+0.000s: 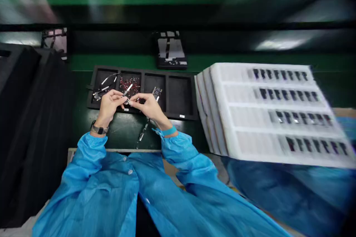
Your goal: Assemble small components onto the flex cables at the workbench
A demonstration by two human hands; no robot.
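Both hands meet over a black compartment tray point(180, 81). My left hand point(110, 104) has thumb and fingers pinched on a small electronic part point(127, 101), from which a pale flat strip point(128, 89) sticks up. Opposite it, my right hand point(147, 105) pinches the same part's other side; its exact kind is too small to make out. Beneath them, one compartment holds many tiny red and dark pieces point(130, 83). A small circuit board point(157, 92) lies beside my right hand, and another board point(96, 96) with thin strips is left of my left hand.
White foam trays point(230, 118) holding rows of dark parts are stacked at right. Black foam trays point(16, 126) stand high at left. Behind the compartment tray sits a dark device point(170, 50). A narrow flex strip point(143, 131) lies near the bench's front edge.
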